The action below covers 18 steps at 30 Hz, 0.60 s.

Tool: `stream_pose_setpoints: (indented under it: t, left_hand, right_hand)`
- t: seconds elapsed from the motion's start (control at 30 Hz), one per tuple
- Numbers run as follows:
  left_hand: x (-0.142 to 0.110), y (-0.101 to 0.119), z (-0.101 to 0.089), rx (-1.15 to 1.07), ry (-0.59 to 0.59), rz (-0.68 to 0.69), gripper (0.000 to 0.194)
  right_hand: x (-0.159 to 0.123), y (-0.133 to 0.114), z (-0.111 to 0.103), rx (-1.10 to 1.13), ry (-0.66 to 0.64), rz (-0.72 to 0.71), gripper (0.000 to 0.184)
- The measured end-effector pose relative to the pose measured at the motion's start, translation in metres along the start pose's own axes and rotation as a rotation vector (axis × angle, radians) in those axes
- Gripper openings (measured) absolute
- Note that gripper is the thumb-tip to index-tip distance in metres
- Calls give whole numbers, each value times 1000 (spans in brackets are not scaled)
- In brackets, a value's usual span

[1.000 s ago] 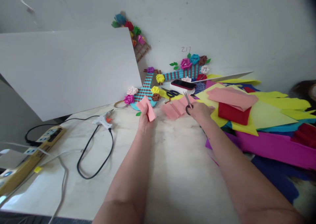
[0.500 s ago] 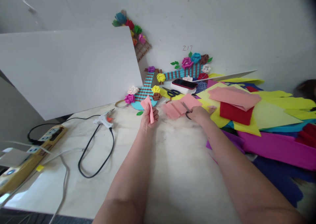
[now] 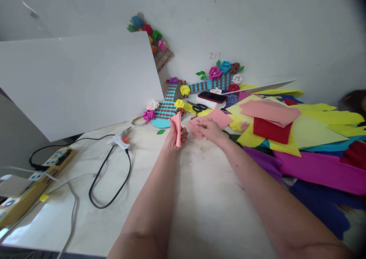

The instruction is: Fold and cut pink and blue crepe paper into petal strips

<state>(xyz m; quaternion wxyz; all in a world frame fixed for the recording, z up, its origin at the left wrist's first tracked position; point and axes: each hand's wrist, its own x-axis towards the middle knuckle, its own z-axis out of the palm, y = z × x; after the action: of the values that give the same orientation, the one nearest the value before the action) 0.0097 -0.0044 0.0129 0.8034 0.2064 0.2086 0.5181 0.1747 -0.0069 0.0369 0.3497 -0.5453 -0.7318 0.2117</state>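
Left hand (image 3: 175, 139) clasping folded pink paper (image 3: 178, 130), right hand (image 3: 211, 131) at pink sheets (image 3: 220, 118)

Open tabletop (image 3: 203, 198) between forearms (image 3: 151, 186), paper heap (image 3: 320, 131) rightward

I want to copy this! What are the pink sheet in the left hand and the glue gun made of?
The pink sheet seems matte crepe paper or thin felt: soft, dull folds. The glue gun looks like smooth, hard plastic: its white body seems moulded.

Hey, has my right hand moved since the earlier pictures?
Yes. Judged against the phone, your right hand has moved left, closer to your left hand.
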Motion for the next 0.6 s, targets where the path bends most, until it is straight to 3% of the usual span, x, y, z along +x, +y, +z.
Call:
stream_pose_setpoints:
  t: [0.17,0.3,0.6]
  left_hand:
    - [2,-1,0,82,47,-17,58]
    - [4,-2,-1,156,81,-63,60]
    - [3,-4,2,194,128,-55,58]
  right_hand:
    - [-11,-23,10,345,-156,44,28]
    - [-14,-24,15,527,-194,93,31]
    - [-14,-21,19,572,-198,113,23]
